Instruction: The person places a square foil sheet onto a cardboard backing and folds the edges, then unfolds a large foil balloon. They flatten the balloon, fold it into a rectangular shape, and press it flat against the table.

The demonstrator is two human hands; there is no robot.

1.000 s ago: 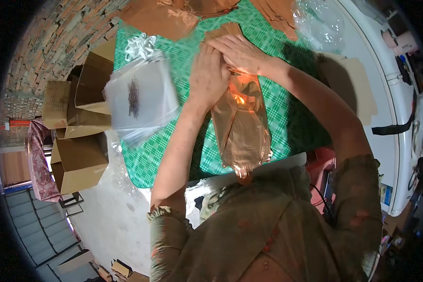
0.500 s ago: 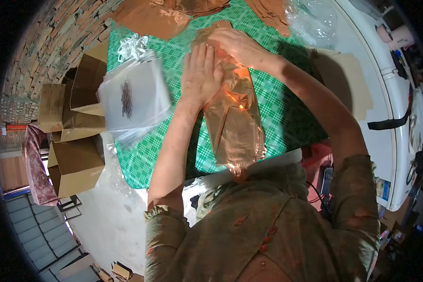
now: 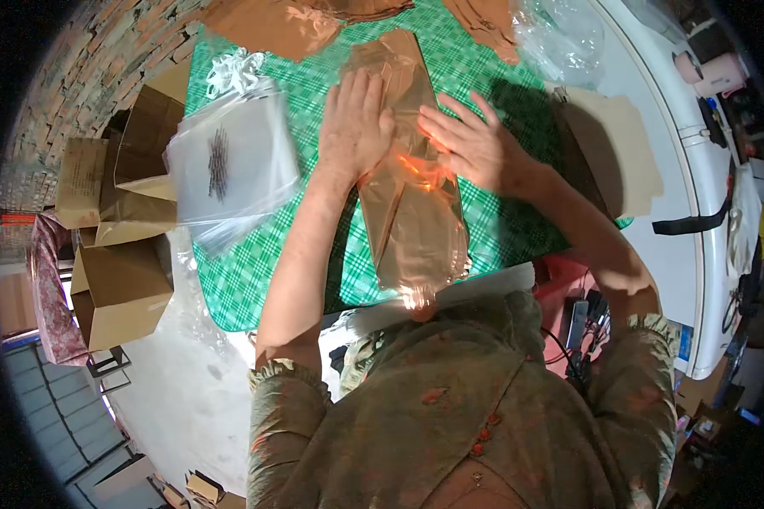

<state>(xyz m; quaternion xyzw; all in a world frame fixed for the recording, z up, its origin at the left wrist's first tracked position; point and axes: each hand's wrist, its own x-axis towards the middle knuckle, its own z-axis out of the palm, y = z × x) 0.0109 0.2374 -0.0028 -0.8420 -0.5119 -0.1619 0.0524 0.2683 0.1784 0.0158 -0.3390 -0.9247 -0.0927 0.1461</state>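
A long, shiny copper-coloured foil sheet [image 3: 412,229], folded into a narrow strip, lies lengthwise on the green checked tablecloth [image 3: 501,225]. Its near end reaches the table's front edge by my body. My left hand [image 3: 355,123] rests flat on the left edge of the foil, fingers stretched and pointing away from me. On the opposite edge is my right hand [image 3: 475,144], its fingers spread and the fingertips at the foil. Neither hand grips anything.
Left of the foil lie a stack of clear plastic bags [image 3: 233,165] and a white cord bundle [image 3: 234,72]. More copper-coloured foil [image 3: 272,25] lies at the far edge. Open cardboard boxes [image 3: 123,288] stand at the left; flat cardboard [image 3: 615,153] lies at the right.
My right hand has come back from the far end of the foil toward its right edge, fingers now spread. My left hand stays on the left edge. The view has shifted slightly.
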